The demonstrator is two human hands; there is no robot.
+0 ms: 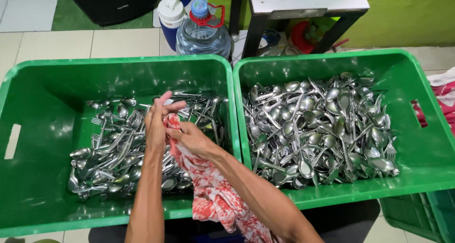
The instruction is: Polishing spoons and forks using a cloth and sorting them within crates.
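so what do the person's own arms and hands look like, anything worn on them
Both arms are bare up to the frame's bottom edge: no sleeves, gloves, watch or bands show. The left hand and right hand show no rings, as far as can be seen.

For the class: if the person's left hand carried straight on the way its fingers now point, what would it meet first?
Probably the cutlery at the back of the left green crate, since the left hand points up and away; depth is unclear.

Cutlery (pixel 118 153) in left crate (pixel 28 176): shiny metal, reflective. Crates: smooth glossy green plastic. Red-and-white cloth (pixel 213 191): soft, matt, crumpled. Water jug (pixel 203 34): clear glossy plastic. Floor tiles (pixel 57 44): smooth, pale.
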